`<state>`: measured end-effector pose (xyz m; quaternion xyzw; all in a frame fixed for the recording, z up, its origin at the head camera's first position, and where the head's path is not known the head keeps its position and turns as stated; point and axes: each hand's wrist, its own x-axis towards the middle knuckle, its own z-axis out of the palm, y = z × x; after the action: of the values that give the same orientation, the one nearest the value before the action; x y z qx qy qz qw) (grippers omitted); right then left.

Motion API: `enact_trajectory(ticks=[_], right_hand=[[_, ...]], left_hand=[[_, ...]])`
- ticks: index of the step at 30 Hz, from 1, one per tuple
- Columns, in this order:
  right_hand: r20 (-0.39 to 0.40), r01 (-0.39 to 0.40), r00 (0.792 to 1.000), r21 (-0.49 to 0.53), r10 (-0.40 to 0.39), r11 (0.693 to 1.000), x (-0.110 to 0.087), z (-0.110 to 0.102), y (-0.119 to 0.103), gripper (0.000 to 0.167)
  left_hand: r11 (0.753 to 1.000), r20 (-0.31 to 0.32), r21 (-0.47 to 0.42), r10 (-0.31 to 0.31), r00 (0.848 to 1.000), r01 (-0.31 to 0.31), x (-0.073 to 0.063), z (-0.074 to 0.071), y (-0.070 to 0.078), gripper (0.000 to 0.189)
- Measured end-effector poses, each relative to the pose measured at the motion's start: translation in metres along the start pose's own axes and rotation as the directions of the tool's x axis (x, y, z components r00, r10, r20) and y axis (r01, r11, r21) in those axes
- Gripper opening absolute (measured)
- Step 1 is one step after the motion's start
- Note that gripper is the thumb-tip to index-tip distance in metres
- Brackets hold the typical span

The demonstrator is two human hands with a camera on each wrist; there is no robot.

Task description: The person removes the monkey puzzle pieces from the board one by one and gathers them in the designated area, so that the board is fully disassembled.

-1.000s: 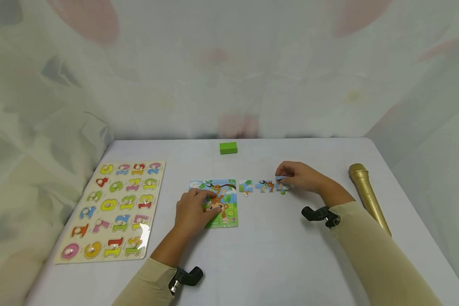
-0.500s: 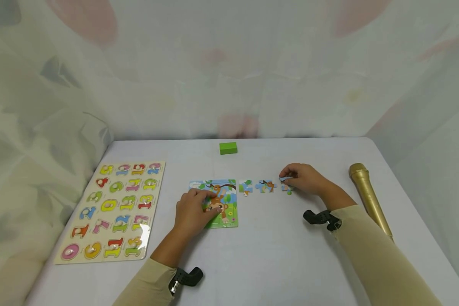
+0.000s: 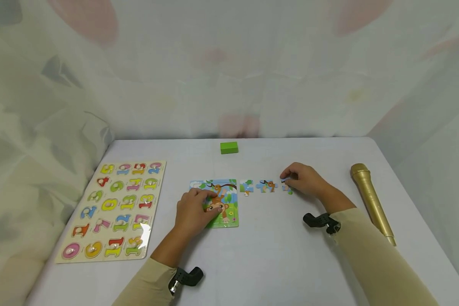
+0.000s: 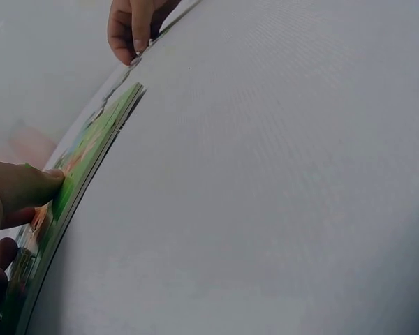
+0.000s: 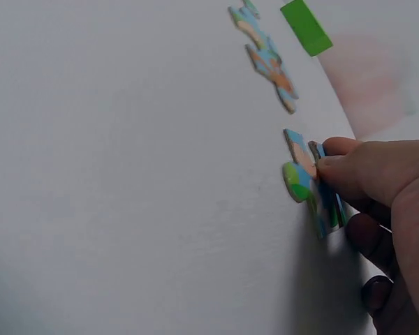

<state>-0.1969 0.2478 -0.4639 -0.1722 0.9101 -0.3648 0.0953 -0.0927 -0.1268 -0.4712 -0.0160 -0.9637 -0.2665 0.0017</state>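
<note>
My left hand (image 3: 193,212) rests on a framed monkey jigsaw puzzle (image 3: 229,204), its thumb and fingers spread over the picture; part of the puzzle is hidden beneath it. To the right, two loose jigsaw pieces lie in a row, a blue and green piece (image 3: 246,186) and a wider piece with a brown animal (image 3: 267,186). At the row's right end my right hand (image 3: 304,180) pinches a small jigsaw piece between thumb and index finger. In the right wrist view, a piece with a green knob (image 5: 297,180) lies right at the fingertips, partly covering what they pinch.
A wooden number puzzle board (image 3: 114,208) lies at the left of the white table (image 3: 267,263). A green block (image 3: 229,148) is near the back edge. On the right, a gold microphone (image 3: 372,202) lies beside the right forearm.
My right hand has shifted slightly to the right, and the piece at its fingertips now lies farther from the middle piece. My left hand has stayed on the puzzle.
</note>
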Motion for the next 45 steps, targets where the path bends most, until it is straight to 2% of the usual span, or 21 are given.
enact_trajectory(ticks=[7, 11, 19, 22, 26, 31, 35, 41, 45], right_hand=[[-0.031, 0.043, 0.999, -0.017, -0.044, 0.999, -0.005, 0.002, 0.003, 0.017], [-0.028, 0.021, 0.999, -0.010, -0.021, 1.000, -0.004, 0.000, 0.000, 0.017], [-0.024, 0.001, 1.000, 0.025, 0.000, 1.000, -0.001, -0.003, -0.008, 0.019], [-0.007, 0.014, 1.000, 0.048, -0.014, 0.999, 0.001, -0.002, -0.014, 0.020], [0.018, 0.034, 0.999, 0.097, -0.036, 0.995, 0.006, 0.001, -0.024, 0.020], [0.042, 0.049, 0.998, 0.095, -0.053, 0.994, 0.014, 0.007, -0.045, 0.020], [0.092, 0.061, 0.993, 0.091, -0.069, 0.994, 0.023, 0.015, -0.061, 0.021], [0.155, 0.142, 0.976, 0.078, -0.153, 0.987, 0.039, 0.035, -0.088, 0.021], [0.197, 0.195, 0.957, 0.099, -0.211, 0.976, 0.050, 0.049, -0.107, 0.021]], left_hand=[[1.000, 0.024, -0.003, 0.015, 1.000, -0.015, 0.001, -0.002, -0.001, 0.051], [0.999, 0.025, -0.021, 0.036, 0.999, -0.036, 0.000, -0.006, -0.006, 0.052], [0.981, -0.007, -0.180, 0.072, 0.997, -0.072, -0.009, -0.019, -0.015, 0.042], [0.978, -0.036, -0.196, 0.071, 0.997, -0.076, -0.014, -0.023, -0.020, 0.040], [0.985, -0.056, -0.168, 0.034, 0.998, -0.043, -0.020, -0.027, -0.026, 0.045], [0.987, -0.057, -0.159, -0.037, 0.998, 0.028, -0.026, -0.031, -0.031, 0.049], [0.988, -0.046, -0.135, -0.085, 0.995, 0.078, -0.031, -0.032, -0.032, 0.053], [0.990, -0.016, -0.102, -0.100, 0.995, 0.098, -0.034, -0.037, -0.035, 0.060], [0.990, -0.001, -0.098, -0.101, 0.995, 0.101, -0.035, -0.038, -0.039, 0.060]])
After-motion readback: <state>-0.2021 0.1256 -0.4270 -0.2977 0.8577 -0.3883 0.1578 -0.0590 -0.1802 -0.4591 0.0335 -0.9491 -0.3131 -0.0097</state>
